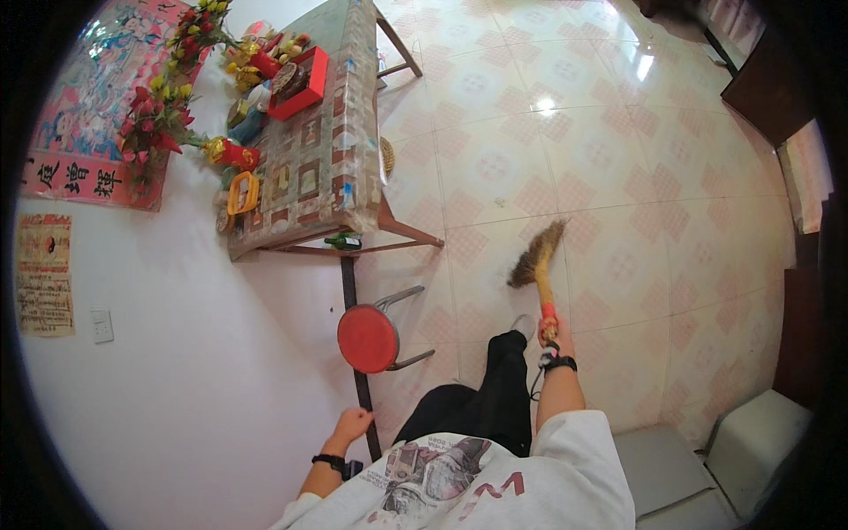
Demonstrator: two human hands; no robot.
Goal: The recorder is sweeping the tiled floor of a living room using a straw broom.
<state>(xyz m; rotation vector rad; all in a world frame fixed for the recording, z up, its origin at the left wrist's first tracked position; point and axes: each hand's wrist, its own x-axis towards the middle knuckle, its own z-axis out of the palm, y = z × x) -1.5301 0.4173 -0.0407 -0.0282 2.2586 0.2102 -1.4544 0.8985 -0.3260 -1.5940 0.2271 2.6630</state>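
Shirt [459,499], white, 6 o'clock; picture print and lettering. Left hand [355,423], 7 o'clock; fingers curled together. Right hand [554,334], 4 o'clock; clamped on broom [543,284]. Broom head at 3 o'clock, over tiled floor [649,265]. Bench [305,159], 10–11 o'clock. Poster [93,97], 10 o'clock; large black characters. Yellowed sheet [46,276], 9 o'clock; print too small to read.

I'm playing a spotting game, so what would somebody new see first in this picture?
Probably the round red stool beside the white wall, left of the person's legs. Next might be the broom in the right hand, near the middle. Bright red and yellow flowers stand out at the upper left, beside the table.
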